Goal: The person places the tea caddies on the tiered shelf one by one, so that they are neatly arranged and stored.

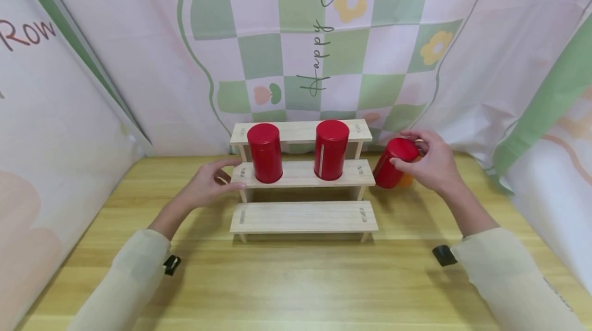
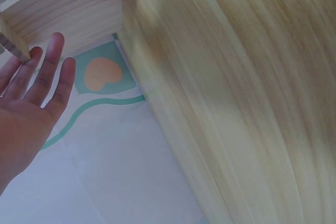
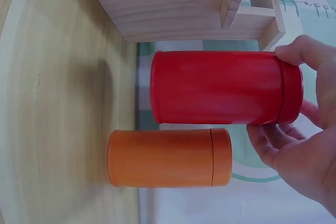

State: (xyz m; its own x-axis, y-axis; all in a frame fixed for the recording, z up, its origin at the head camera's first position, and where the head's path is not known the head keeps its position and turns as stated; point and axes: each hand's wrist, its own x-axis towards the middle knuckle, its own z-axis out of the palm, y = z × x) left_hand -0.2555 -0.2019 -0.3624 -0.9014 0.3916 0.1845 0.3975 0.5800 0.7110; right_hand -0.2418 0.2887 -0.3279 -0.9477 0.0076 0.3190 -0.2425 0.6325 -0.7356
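A three-step wooden display stand (image 1: 302, 216) bears two red canisters, one at the left (image 1: 265, 153) and one at the right (image 1: 331, 150) of its middle step. At the left end of that step, my left hand (image 1: 208, 183) grips the board between thumb and fingers; the left wrist view shows its fingers (image 2: 46, 74) beside the board's end. My right hand (image 1: 432, 161) holds a third red canister (image 3: 220, 87) near its lid, thumb on one side and fingers on the other. That canister is raised off the table, tilted in the head view, just right of the stand.
An orange canister (image 3: 168, 158) stands on the wooden table (image 1: 296, 284) beside the held red one, mostly hidden behind it in the head view. A curtain with green checks (image 1: 302, 53) hangs close behind the stand, and more cloth borders both sides.
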